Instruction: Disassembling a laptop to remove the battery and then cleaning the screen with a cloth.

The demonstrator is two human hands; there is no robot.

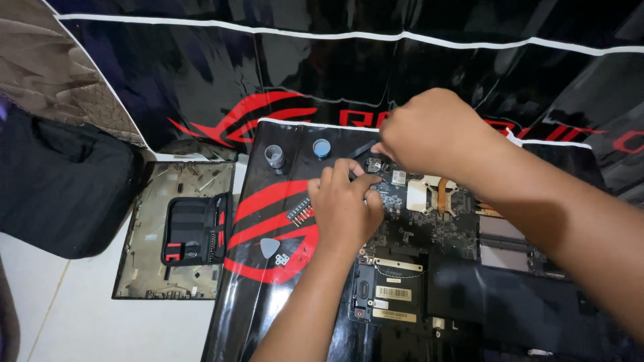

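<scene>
Hands (345, 201) (429, 131) seemingly pinch over laptop board (436, 221).

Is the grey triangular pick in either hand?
No: the grey triangular pick lies on the black-and-red mat, apart from the left hand and right hand.

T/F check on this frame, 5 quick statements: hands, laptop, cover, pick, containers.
1. Both hands are on the opened laptop. True: the left hand and right hand meet at its upper left corner.
2. The removed bottom cover lies right of the laptop. False: it lies to the left, on the floor.
3. A tool case sits on that cover. True.
4. The grey pick is in the right hand. False: it lies on the mat, left of the left forearm.
5. Two small round containers stand on the mat above the left hand. True.
</scene>
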